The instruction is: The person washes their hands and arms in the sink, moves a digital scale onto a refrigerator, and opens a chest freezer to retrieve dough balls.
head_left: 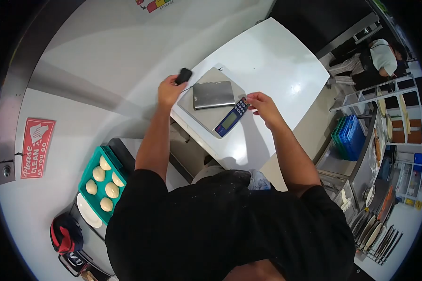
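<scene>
A digital scale (229,122) with a keypad and display lies on the white table (286,61), turned at an angle. Its metal plate (213,95) covers part of the pale body. My left hand (169,90) is closed around a small black device (184,76) at the scale's left side, and a thin cord runs from it towards the scale. At the keypad's upper right end is my right hand (261,104), thumb and forefinger pinched at the scale's corner. Whatever may be between those fingertips is too small to make out.
A green tray (96,204) of several dough balls stands at the lower left, above a white plate (90,211). A red sign (37,147) hangs on the left wall. Another person (382,58), blue bins (350,136) and racks are at the right.
</scene>
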Demonstrator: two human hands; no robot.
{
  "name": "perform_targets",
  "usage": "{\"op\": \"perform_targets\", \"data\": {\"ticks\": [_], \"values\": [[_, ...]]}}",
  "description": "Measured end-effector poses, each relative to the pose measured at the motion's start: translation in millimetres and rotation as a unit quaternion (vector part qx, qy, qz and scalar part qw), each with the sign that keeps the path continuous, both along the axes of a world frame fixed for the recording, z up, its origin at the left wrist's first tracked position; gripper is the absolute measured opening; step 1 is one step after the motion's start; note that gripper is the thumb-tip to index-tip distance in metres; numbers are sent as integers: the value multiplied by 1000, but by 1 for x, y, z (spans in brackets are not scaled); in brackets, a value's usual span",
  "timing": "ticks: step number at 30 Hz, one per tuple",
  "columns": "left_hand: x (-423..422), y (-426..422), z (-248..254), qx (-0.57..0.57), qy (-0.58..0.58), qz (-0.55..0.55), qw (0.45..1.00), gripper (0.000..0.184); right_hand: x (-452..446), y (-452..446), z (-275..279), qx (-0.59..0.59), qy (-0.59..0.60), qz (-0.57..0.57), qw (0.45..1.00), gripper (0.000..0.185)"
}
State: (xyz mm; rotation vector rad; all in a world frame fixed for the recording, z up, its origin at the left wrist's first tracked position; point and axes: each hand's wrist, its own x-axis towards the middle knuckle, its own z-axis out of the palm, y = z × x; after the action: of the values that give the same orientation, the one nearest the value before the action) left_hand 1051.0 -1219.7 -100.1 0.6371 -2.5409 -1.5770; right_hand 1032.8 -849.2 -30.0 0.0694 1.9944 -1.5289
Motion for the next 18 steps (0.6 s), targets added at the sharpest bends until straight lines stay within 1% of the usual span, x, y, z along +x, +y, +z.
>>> {"op": "perform_targets", "data": {"ticks": [1,2,3,4,5,6,7,8,9,10,11,12,13,14,15,16,18], "values": [[11,17,13,13,28,-29,999,57,-3,-4,-11,-5,41,-7,999,21],[18,37,23,13,28,-30,999,57,-7,-10,-20,-11,84,-13,996,23],[23,60,31,-32,84,-65,994,51,-10,-17,-24,-18,129,-20,991,24],[25,74,36,-76,142,-100,982,45,-10,-28,-22,-19,133,-21,991,24],[26,81,35,-77,146,-100,981,45,-9,-42,-21,-6,243,21,970,28],[26,87,29,-100,155,-113,976,42,-9,-54,-19,7,350,64,935,33],[28,92,23,-122,163,-126,971,39,-9,-63,-15,9,352,65,934,33],[31,95,17,-143,170,-137,965,35,-8,-70,-10,57,429,116,894,37],[39,95,17,-142,169,-136,966,35,-7,-76,-7,103,500,167,844,41],[50,93,17,-185,223,-117,950,33,-5,-79,-6,147,564,216,784,44],[62,90,18,-229,274,-97,929,30,-4,-80,-7,146,562,218,784,44],[74,89,20,-273,325,-76,902,28,-5,-79,-10,155,538,227,797,44],[91,90,22,-276,326,-74,901,28,-10,-78,-13,164,516,234,808,44],[115,93,24,-107,210,19,972,24,-15,-77,-17,173,493,239,818,45],[133,95,25,68,83,110,988,21,-22,-74,-21,172,493,239,819,45],[146,96,20,68,82,111,988,21,-30,-69,-27,187,491,219,822,43],[172,95,-3,153,62,106,981,31,-44,-59,-39,217,484,180,829,40]]}}
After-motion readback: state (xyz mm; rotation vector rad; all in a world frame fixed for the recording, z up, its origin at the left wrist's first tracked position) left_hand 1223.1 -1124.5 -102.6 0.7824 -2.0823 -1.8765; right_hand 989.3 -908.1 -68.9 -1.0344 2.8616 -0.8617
